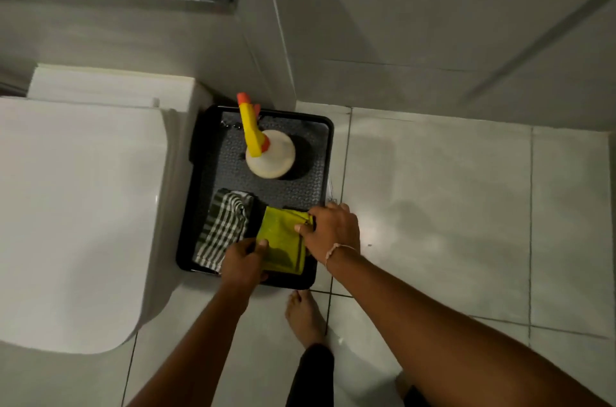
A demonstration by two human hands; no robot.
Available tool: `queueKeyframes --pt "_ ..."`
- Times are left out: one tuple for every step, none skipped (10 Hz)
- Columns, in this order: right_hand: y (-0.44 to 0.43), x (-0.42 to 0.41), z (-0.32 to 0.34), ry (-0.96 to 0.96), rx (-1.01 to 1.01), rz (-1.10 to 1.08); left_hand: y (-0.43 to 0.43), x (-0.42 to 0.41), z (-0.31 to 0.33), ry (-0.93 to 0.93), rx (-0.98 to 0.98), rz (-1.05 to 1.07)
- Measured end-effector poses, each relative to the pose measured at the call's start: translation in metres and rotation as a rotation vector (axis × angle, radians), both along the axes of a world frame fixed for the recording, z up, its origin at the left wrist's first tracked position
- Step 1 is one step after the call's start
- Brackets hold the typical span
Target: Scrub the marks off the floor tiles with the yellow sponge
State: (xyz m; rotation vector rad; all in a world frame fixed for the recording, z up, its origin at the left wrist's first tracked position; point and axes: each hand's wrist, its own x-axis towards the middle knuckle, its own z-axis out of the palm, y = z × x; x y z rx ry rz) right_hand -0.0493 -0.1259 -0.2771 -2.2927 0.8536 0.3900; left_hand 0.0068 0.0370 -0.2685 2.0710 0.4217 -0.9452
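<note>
Down at lower centre, both hands gripped the yellow sponge [281,241] in the black tray [328,153]: left hand [241,263] pinching its left edge, right hand [331,228] its right.

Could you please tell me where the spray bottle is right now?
The spray bottle stands upright in the far half of the black tray on the floor, just right of the toilet, beyond the checked cloth.

The tray [328,153] sits on the floor [433,206] right of the toilet [80,223] — in it, bottle [270,158] behind, cloth [224,226] left of what seems the sponge [283,240].
</note>
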Motion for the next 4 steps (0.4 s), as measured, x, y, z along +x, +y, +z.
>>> queueKeyframes --pt "0.010 0.009 -0.009 0.036 -0.119 0.023 0.005 0.002 -0.018 -0.009 0.107 -0.107" --pt "0.015 0.014 -0.010 0.066 -0.187 0.044 0.005 0.000 -0.024 -0.074 0.207 -0.184" --pt "0.011 0.014 0.005 0.101 -0.166 0.004 0.002 0.002 -0.013 -0.157 0.336 -0.305" --pt "-0.001 -0.003 0.032 0.007 -0.036 -0.160 -0.001 -0.002 0.008 -0.296 0.517 -0.437"
